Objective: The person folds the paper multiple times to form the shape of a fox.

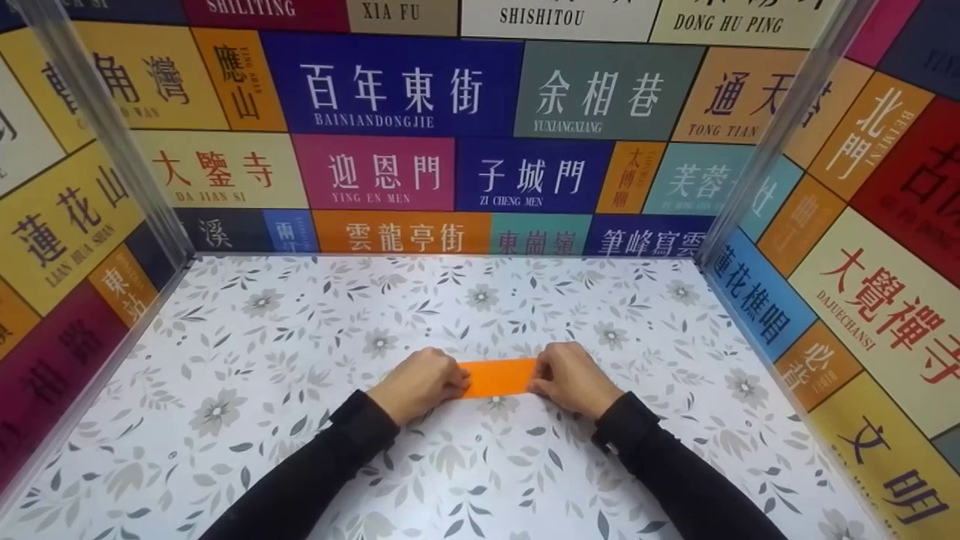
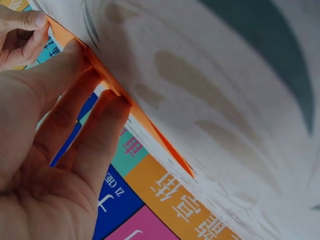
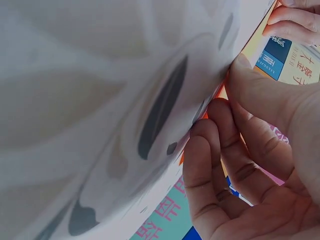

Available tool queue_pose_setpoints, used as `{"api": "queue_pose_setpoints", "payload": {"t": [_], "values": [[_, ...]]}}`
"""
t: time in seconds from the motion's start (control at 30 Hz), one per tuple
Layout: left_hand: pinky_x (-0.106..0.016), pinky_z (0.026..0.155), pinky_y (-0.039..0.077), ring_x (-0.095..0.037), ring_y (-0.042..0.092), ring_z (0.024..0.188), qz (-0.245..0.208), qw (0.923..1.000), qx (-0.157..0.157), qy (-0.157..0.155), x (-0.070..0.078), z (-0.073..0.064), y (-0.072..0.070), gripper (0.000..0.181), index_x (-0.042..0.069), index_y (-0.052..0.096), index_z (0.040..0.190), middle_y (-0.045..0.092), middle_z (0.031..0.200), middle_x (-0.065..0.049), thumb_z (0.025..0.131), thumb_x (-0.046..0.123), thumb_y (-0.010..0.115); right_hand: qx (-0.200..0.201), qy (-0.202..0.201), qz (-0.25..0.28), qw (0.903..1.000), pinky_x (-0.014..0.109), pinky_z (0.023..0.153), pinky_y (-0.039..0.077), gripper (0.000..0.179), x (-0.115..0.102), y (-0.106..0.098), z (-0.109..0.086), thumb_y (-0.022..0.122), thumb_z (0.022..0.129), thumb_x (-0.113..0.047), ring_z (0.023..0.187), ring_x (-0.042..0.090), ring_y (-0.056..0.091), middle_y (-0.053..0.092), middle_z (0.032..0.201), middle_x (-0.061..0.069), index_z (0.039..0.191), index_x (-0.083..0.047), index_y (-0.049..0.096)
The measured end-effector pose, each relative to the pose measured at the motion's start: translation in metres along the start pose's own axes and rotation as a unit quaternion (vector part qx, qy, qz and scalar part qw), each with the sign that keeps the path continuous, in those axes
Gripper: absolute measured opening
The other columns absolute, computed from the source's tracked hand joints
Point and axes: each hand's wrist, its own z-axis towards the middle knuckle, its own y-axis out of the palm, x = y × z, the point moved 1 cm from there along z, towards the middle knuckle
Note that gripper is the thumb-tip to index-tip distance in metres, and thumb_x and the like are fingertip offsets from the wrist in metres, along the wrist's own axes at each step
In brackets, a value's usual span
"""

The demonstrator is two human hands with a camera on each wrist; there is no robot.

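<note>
A strip of orange paper (image 1: 501,377) lies low over the flowered tabletop, its long side running left to right. My left hand (image 1: 420,384) pinches its left end, and my right hand (image 1: 576,381) pinches the right end. In the left wrist view the paper (image 2: 150,127) appears folded, its layers slightly parted towards the tip beyond the fingers. The thumb and curled fingertips of the left hand (image 2: 70,130) meet along its edge. From the right wrist, the right hand (image 3: 250,150) has thumb and fingertips at the paper's edge, mostly hiding it.
The white tabletop (image 1: 300,330) carries a grey leaf and flower print. Colourful panels with Chinese lettering (image 1: 390,86) stand at the back and both sides. Clear upright corner strips (image 1: 780,127) join the panels. Black sleeves (image 1: 300,472) cover both forearms.
</note>
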Motion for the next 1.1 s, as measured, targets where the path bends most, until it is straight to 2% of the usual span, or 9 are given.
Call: {"api": "queue_pose_setpoints", "payload": {"t": [0.6, 0.83, 1.1], "values": [[-0.046, 0.103, 0.071, -0.031, 0.088, 0.113, -0.01, 0.9999, 0.001, -0.005, 0.0002, -0.0007, -0.0017, 0.015, 0.008, 0.091, 0.116, 0.09, 0.116, -0.013, 0.101, 0.007, 0.09, 0.0, 0.008, 0.003, 1.0, 0.037, 0.082, 0.059, 0.016, -0.0004, 0.0016, 0.0006, 0.098, 0.095, -0.017, 0.078, 0.013, 0.064, 0.076, 0.083, -0.003, 0.087, -0.014, 0.084], [-0.044, 0.101, 0.072, -0.029, 0.089, 0.109, -0.001, 0.9998, 0.008, 0.017, -0.0006, 0.0009, -0.0021, 0.013, 0.008, 0.093, 0.112, 0.091, 0.112, -0.011, 0.099, 0.006, 0.092, 0.007, -0.005, -0.002, 1.0, 0.035, 0.08, 0.055, 0.019, -0.0015, -0.0002, -0.0008, 0.098, 0.094, -0.015, 0.077, 0.013, 0.061, 0.074, 0.08, -0.002, 0.083, -0.013, 0.083], [-0.046, 0.102, 0.071, -0.031, 0.089, 0.109, -0.011, 0.9998, -0.015, -0.009, 0.0016, 0.0041, -0.0034, 0.014, 0.007, 0.092, 0.113, 0.091, 0.112, -0.013, 0.099, 0.005, 0.092, 0.004, 0.013, 0.005, 0.9999, 0.034, 0.081, 0.055, 0.019, -0.0012, -0.0003, -0.0015, 0.098, 0.094, -0.015, 0.076, 0.013, 0.062, 0.075, 0.079, -0.003, 0.081, -0.015, 0.084]]}}
